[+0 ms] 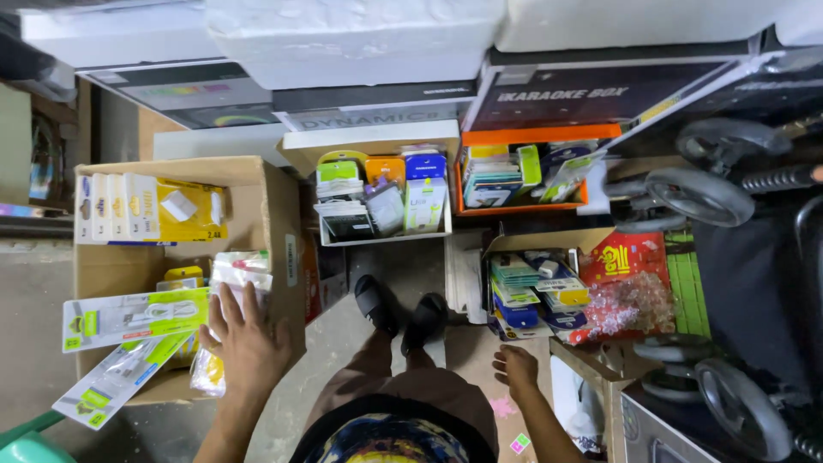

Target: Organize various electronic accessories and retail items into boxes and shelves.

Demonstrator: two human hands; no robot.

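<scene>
— What was the left hand doing over the cardboard box?

— It lay flat, fingers spread, on clear-wrapped packets at the box's near right corner, pinching nothing. The packets stood on edge, seemingly so they could be leafed through.

— And outside the box?

— Two long green-and-white blister packs jutted over its left wall, apparently too long to fit inside. Yellow-and-white cartons were lined along its far side.

— The right hand?

— Well right of the box, hanging empty, fingers loosely curled. Beyond it sat a white tray and an orange tray of small packaged goods, right of the box on the floor.
</scene>
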